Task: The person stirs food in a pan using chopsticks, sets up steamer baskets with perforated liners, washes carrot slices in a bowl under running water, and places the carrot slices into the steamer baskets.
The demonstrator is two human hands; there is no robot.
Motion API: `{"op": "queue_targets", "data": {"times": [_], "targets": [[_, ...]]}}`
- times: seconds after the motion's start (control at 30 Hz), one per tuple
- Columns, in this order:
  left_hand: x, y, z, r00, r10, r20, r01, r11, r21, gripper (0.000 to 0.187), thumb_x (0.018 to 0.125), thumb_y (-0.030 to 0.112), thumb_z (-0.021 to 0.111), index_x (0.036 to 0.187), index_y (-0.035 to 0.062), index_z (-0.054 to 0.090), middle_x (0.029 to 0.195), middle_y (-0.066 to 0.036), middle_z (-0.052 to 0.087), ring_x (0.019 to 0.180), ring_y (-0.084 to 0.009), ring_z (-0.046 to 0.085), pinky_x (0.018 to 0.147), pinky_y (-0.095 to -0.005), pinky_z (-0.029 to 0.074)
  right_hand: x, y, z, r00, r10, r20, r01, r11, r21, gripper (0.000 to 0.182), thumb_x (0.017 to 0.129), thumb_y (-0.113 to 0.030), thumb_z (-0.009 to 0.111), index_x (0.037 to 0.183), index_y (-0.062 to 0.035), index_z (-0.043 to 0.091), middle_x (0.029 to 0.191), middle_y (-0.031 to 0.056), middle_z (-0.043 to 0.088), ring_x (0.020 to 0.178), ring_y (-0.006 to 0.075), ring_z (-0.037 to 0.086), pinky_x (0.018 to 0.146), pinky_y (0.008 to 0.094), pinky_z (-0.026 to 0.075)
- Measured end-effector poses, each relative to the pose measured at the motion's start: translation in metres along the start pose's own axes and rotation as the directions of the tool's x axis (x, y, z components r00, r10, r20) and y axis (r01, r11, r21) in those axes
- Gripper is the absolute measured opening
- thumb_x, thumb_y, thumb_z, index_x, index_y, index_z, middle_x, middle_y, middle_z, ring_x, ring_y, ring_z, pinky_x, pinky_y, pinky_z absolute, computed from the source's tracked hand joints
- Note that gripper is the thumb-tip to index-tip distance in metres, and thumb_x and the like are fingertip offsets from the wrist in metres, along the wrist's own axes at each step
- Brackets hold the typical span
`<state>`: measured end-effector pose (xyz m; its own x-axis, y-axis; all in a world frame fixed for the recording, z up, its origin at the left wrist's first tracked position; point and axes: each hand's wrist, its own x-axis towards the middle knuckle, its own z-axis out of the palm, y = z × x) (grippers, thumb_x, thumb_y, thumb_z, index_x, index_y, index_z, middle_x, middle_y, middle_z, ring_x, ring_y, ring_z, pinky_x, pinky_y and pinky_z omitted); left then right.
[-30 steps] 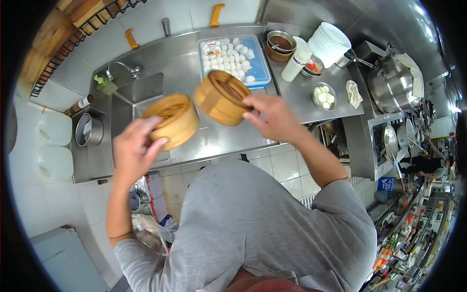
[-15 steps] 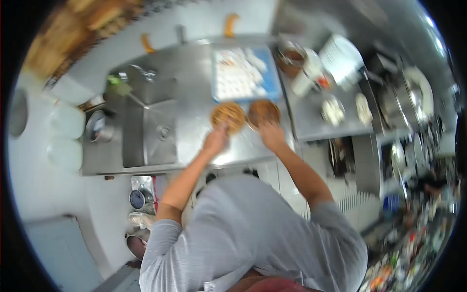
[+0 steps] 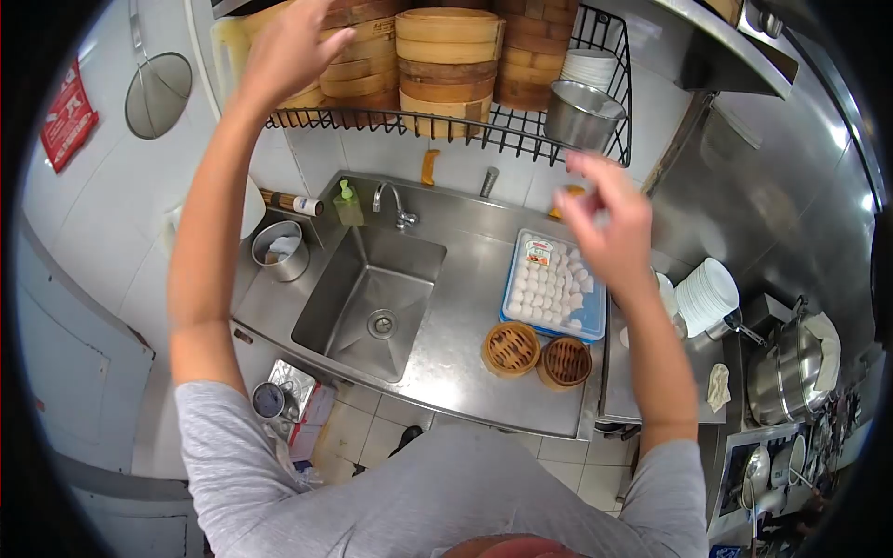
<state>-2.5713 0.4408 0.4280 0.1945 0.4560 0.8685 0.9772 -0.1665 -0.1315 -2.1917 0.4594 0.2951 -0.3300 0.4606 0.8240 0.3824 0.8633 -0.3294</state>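
Round tan bamboo steamer baskets stacked in columns on the black wire wall shelf, top centre of frame. Left hand is up at the leftmost column, upper left of frame, fingers spread against the stack's left edge; contact looks likely, but I can't tell whether anything is actually gripped. The stack lies just right of and behind that palm, its axis vertical, baskets lying flat.

Right hand sits lower, centre right of frame, well apart from the shelf, fingers loosely curled and blurred, nothing visibly held. Left hand is clearly the nearer one to the stacks.

Baskets look like light woven-rim bamboo; some bands are darker brown. A steel pot and white bowls sit at the right end of the same shelf.

Below, on the stainless tabletop: two small open bamboo steamers side by side, touching or nearly so, just below the blue tray of white dumplings. Steel sink is left of them, a stack of white plates to the right.
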Motion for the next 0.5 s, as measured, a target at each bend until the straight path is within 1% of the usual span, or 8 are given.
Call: {"op": "queue_targets", "data": {"times": [0.1, 0.17, 0.2, 0.27, 0.3, 0.33, 0.4, 0.5], "targets": [[0.021, 0.017, -0.014, 0.98, -0.023, 0.199, 0.031, 0.999, -0.035, 0.049, 0.085, 0.016, 0.075, 0.13, 0.0052, 0.062, 0.127, -0.024, 0.065, 0.112, -0.0363, 0.066, 0.092, -0.0412, 0.054, 0.107, -0.009, 0.034, 0.983, -0.161, -0.09, 0.159, 0.987, -0.029, 0.044, 0.087, -0.021, 0.075, 0.126, -0.0044, 0.065, 0.118, 0.0135, 0.068, 0.068, 0.0202, 0.068, 0.07, 0.0332, 0.055], [0.031, 0.026, -0.023, 0.927, -0.116, 0.357, 0.145, 0.988, -0.056, 0.054, 0.082, 0.017, 0.077, 0.133, 0.0061, 0.06, 0.126, -0.023, 0.065, 0.115, -0.0365, 0.064, 0.092, -0.0428, 0.053, 0.169, 0.011, 0.07, 0.869, -0.459, -0.188, 0.401, 0.873, -0.277, 0.042, 0.087, -0.028, 0.076, 0.121, -0.0053, 0.067, 0.113, 0.012, 0.069, 0.066, 0.0187, 0.067, 0.068, 0.0338, 0.055], [0.031, 0.016, -0.015, 0.981, -0.054, 0.187, 0.057, 0.998, -0.01, 0.054, 0.082, 0.018, 0.077, 0.132, 0.0057, 0.06, 0.125, -0.023, 0.066, 0.115, -0.0364, 0.064, 0.092, -0.0428, 0.053, 0.183, -0.006, 0.078, 0.773, -0.604, -0.193, 0.505, 0.77, -0.39, 0.042, 0.088, -0.021, 0.073, 0.12, 0.0037, 0.062, 0.106, 0.015, 0.073, 0.089, 0.0339, 0.071, 0.085, 0.0418, 0.057], [0.028, -0.011, 0.008, 0.983, 0.099, -0.157, -0.082, 0.99, 0.114, 0.054, 0.081, 0.018, 0.078, 0.131, 0.005, 0.06, 0.122, -0.022, 0.066, 0.115, -0.0363, 0.064, 0.092, -0.0427, 0.053, 0.204, 0.007, 0.095, 0.934, -0.355, -0.024, 0.341, 0.911, -0.231, 0.041, 0.081, -0.025, 0.077, 0.111, 0.001, 0.069, 0.106, 0.0206, 0.072, 0.099, 0.0401, 0.068, 0.091, 0.0452, 0.054], [0.031, -0.006, 0.002, 0.996, -0.084, 0.006, 0.083, 0.99, 0.115, 0.049, 0.08, 0.018, 0.078, 0.124, 0.0023, 0.062, 0.119, -0.021, 0.067, 0.112, -0.036, 0.064, 0.092, -0.0421, 0.052, 0.214, 0.006, 0.096, 0.962, -0.27, 0.043, 0.272, 0.934, -0.23, 0.037, 0.081, -0.024, 0.076, 0.108, 0.0005, 0.07, 0.103, 0.0212, 0.072, 0.098, 0.039, 0.069, 0.091, 0.0449, 0.054], [0.037, -0.013, -0.003, 0.999, -0.039, 0.004, 0.038, 0.991, 0.127, 0.049, 0.08, 0.018, 0.078, 0.123, 0.0022, 0.062, 0.117, -0.021, 0.067, 0.111, -0.0361, 0.065, 0.091, -0.0423, 0.053, 0.22, 0.005, 0.096, 0.977, -0.185, 0.109, 0.206, 0.95, -0.234, 0.034, 0.08, -0.024, 0.076, 0.104, 0.0, 0.072, 0.101, 0.0217, 0.072, 0.097, 0.0379, 0.069, 0.09, 0.0447, 0.054], [0.053, -0.045, 0.0, 0.999, 0.053, 0.011, -0.054, 0.988, 0.145, 0.048, 0.08, 0.018, 0.078, 0.122, 0.0018, 0.062, 0.114, -0.021, 0.068, 0.108, -0.0362, 0.066, 0.091, -0.0427, 0.053, 0.214, -0.003, 0.089, 0.993, -0.114, -0.032, 0.109, 0.983, -0.146, 0.025, 0.08, -0.022, 0.075, 0.095, -0.0015, 0.073, 0.093, 0.0212, 0.072, 0.094, 0.0355, 0.07, 0.085, 0.0433, 0.055], [0.06, -0.064, 0.039, 0.976, 0.201, 0.079, -0.206, 0.976, 0.066, 0.046, 0.08, 0.017, 0.078, 0.12, 0.0013, 0.062, 0.109, -0.021, 0.069, 0.104, -0.0363, 0.067, 0.089, -0.0433, 0.053, 0.194, 0.008, 0.066, 0.94, -0.303, -0.158, 0.265, 0.939, -0.221, 0.023, 0.08, -0.021, 0.075, 0.089, -0.0011, 0.066, 0.085, 0.0195, 0.068, 0.084, 0.0363, 0.068, 0.077, 0.0422, 0.053]]}}
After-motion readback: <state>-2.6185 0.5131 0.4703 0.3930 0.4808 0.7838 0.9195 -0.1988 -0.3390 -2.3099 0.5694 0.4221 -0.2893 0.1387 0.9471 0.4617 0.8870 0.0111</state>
